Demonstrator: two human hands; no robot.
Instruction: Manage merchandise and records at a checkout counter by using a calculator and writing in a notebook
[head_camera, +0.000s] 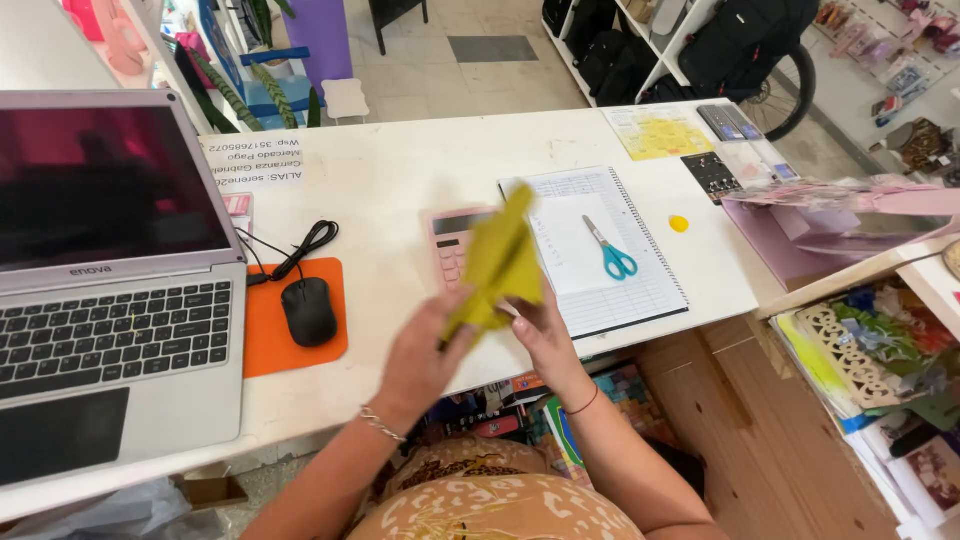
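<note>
Here, my left hand (425, 350) and my right hand (545, 335) are both closed on a yellow paper (500, 262), holding it up over the white bench (400, 180), near the pink calculator (452, 240).

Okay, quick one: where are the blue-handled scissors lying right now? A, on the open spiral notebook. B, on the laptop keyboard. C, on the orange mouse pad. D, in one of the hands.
A: the scissors lie on the notebook page, apart from both hands, which hold a yellow sheet.
</note>
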